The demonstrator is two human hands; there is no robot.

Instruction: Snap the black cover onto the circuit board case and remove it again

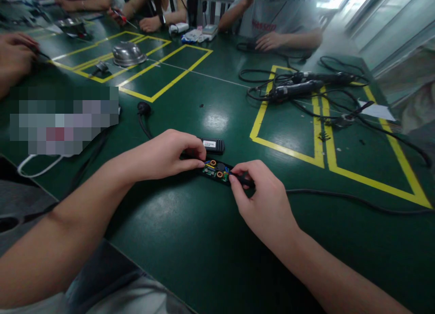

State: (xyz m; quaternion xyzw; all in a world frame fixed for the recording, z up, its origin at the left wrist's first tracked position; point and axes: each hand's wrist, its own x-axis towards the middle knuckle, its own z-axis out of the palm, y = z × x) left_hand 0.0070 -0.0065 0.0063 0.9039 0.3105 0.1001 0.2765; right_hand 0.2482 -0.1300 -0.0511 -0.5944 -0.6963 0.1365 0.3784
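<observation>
Head view: on the green worktop (163,255), my left hand (173,156) pinches the left end of an open black casing (215,179) holding a circuit board (216,170); my right hand (263,187) grips the black cable (245,181) at its right end.

The opened black device (217,169) lies on the desk (170,237) — board up, two copper-coloured rings showing, long axis from ten o'clock to four — with a black cable (243,180) at its four-o'clock end.
</observation>
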